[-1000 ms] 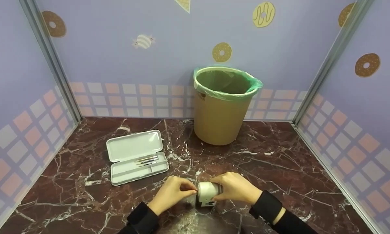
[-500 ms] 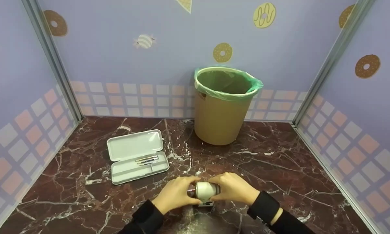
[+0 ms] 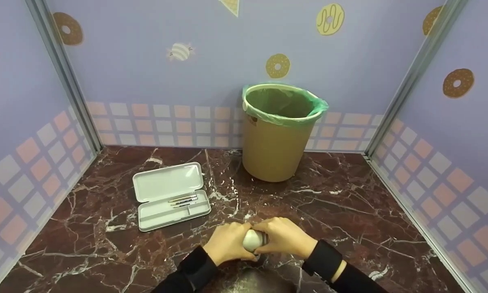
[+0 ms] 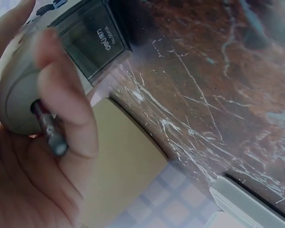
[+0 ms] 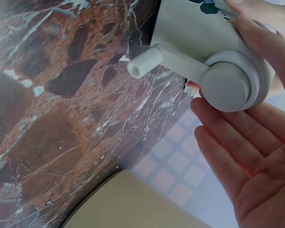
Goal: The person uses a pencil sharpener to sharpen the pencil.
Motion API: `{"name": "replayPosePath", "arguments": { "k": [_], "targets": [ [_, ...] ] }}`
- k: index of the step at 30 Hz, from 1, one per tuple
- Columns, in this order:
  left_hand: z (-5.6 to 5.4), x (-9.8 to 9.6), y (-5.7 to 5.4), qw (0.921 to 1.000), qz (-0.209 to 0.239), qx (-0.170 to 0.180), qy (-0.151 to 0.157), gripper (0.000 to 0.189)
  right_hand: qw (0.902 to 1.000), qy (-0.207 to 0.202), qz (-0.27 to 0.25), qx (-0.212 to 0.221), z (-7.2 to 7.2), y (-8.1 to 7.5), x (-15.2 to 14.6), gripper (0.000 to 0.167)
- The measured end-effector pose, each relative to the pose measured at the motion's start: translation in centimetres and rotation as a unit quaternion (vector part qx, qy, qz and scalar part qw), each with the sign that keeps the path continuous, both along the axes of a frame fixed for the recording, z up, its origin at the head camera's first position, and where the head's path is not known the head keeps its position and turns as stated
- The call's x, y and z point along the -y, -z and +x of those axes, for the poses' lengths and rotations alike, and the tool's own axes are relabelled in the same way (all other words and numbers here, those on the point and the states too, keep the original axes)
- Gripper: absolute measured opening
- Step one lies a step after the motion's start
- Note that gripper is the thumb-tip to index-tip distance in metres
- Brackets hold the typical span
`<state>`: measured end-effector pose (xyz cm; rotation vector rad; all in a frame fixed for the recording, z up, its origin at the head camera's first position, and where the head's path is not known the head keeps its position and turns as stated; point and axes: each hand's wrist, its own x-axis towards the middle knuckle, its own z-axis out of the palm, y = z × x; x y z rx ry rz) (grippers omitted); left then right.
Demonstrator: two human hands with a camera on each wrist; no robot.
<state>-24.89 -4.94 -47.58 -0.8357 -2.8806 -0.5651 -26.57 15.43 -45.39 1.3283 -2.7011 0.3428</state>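
A cream hand-crank pencil sharpener (image 3: 252,240) stands on the table in front of me, partly covered by both hands. My left hand (image 3: 229,243) wraps round its front, thumb and fingers on opposite sides. From the round hole there a short stub of a dark red pencil (image 4: 48,130) sticks out toward my palm. Below it is the dark clear shavings drawer (image 4: 99,43). My right hand (image 3: 286,238) holds the crank end between thumb and fingers. The white crank handle (image 5: 146,62) points away from its fingers, untouched.
An open white pencil case (image 3: 168,183) with several pencils (image 3: 183,201) lies to the left. Behind stands a tan bin (image 3: 274,150) with a green liner. Small pale specks dot the marble table (image 3: 341,228). Patterned walls enclose the back and sides.
My left hand went from pinching the pencil at the hole to gripping round the sharpener's front. The sharpener's top has tilted or turned slightly. My right hand shifted a little left, still on it.
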Motion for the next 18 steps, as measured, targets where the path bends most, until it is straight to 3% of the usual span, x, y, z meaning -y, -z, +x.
{"name": "replayPosePath", "arguments": {
  "k": [6,18],
  "targets": [
    [-0.2,-0.3,0.3,0.9993,-0.019,-0.025,-0.019,0.051,1.0000,0.008,-0.004,0.000,0.2,0.2,0.1,0.045],
    [-0.1,-0.4,0.7,0.9984,-0.019,-0.047,-0.026,0.049,0.9987,0.021,-0.043,0.018,0.8,0.8,-1.0,0.057]
  ]
}}
